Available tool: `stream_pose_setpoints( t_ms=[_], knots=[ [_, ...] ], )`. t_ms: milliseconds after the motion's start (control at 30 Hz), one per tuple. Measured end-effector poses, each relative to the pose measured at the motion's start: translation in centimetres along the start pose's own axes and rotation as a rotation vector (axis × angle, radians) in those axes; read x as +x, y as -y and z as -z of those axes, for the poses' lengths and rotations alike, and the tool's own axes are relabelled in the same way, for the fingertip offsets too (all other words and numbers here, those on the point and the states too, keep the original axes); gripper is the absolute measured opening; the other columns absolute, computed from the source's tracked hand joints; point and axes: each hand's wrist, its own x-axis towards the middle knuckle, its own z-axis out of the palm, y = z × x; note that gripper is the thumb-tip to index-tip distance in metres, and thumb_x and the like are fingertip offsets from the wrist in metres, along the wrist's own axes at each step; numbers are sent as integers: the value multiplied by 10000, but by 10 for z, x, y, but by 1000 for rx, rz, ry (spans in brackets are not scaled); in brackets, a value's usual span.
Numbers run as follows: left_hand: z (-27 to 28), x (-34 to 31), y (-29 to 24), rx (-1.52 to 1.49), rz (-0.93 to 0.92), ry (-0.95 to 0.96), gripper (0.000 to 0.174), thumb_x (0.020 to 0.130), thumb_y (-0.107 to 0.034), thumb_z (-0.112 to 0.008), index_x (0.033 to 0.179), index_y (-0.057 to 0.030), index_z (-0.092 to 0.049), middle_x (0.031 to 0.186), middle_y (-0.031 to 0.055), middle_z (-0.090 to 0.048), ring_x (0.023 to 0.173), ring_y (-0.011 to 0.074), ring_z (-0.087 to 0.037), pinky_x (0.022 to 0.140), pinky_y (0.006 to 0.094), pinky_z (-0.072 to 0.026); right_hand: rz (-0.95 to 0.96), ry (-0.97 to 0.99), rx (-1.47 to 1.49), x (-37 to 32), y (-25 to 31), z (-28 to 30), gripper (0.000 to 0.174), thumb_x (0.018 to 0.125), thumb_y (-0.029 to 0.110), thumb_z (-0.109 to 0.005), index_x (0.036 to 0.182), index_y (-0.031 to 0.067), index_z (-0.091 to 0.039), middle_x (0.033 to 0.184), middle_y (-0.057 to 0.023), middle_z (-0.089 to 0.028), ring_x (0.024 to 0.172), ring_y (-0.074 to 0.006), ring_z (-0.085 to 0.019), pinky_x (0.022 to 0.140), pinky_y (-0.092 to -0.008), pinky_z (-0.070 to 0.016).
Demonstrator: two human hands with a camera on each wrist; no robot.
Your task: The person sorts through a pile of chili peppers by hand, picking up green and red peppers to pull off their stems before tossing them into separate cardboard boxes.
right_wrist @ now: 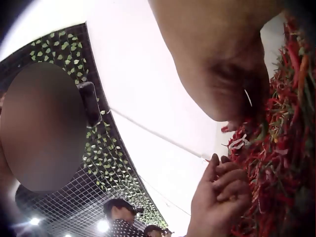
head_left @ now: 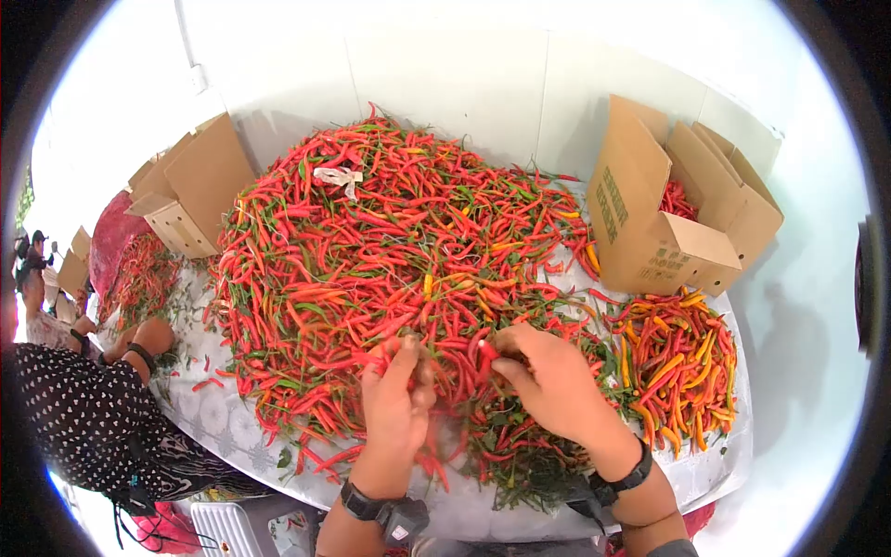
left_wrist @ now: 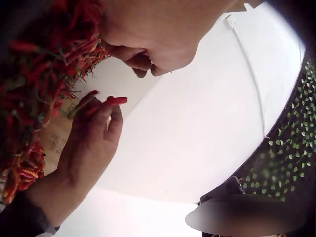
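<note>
Fingers and thumb of the right hand [head_left: 552, 381] pinch a red pepper [head_left: 486, 357] above the near side of the big heap [head_left: 371, 251]; the left wrist view shows its blunt end poking out past the fingertips. The left hand [head_left: 399, 399] sits just beside, fingers curled and thumb raised. Something red shows by its fingertips, perhaps another pepper, but I can't tell whether it is gripped or merely lies behind.

That right-hand pinch takes in only a small part of the pepper, so a smooth skin or a slight twist could let it slip and drop back among the others. Squeezing harder to prevent that might bruise or split it. Stems in the heap cross and tangle, so pulling one pepper could drag out neighbours or start a slide down the slope.

Dark green stems and leaves [head_left: 529, 464] lie below the right hand, close to the smaller red and yellow pile [head_left: 682, 371]; a sweep of the forearm could mix the two. The bulky wristband [head_left: 385, 512] on the left wrist could catch stalks if that arm dips. Peppers near the edge of the table cover [head_left: 223, 422] could be nudged off by a careless sleeve.
</note>
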Motion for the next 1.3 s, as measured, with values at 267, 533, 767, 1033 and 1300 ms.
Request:
stream_pose_setpoints(
  t_ms=[267, 533, 767, 1033, 1300],
  knots=[
    [17, 0, 11, 349, 290, 526, 201, 909, -214, -590, 997, -33, -591, 724, 14, -568, 505, 59, -427, 416, 176, -269, -83, 206, 250, 12, 23, 25, 135, 747, 118, -705, 847, 43, -654, 825, -96, -627, 793, -262, -597, 707, -338, -483],
    [13, 4, -8, 55, 170, 321, 104, 899, -146, -583, 968, -78, -546, 756, 57, -591, 588, 107, -537, 396, 175, -295, 427, 103, -421, 57, -48, -18, 188, 674, 19, -655, 857, 63, -641, 777, -96, -596, 828, -306, -567, 725, -398, -454],
    [18, 11, -3, 34, 37, 185, 106, 896, -124, -581, 990, -80, -561, 727, 12, -570, 563, 93, -527, 390, 172, -279, 365, 34, -404, 48, -36, -3, 169, 731, 30, -640, 897, 59, -629, 880, -94, -595, 821, -299, -574, 725, -409, -456],
    [13, 3, 15, 332, -115, 424, 223, 816, -41, -680, 1025, -9, -609, 825, -1, -609, 813, 73, -575, 767, 233, -465, -144, 92, 535, -6, 5, -16, 187, 884, 102, -577, 1035, -8, -590, 853, -85, -612, 777, -170, -593, 725, -311, -483],
    [9, -3, 18, 256, -281, 405, 204, 843, -42, -646, 1011, -17, -534, 884, 42, -605, 725, 80, -571, 641, 219, -470, -335, 233, 839, -18, 5, -29, 196, 932, 201, -555, 928, 7, -581, 746, -3, -566, 612, -66, -499, 553, -227, -424]
  ],
)
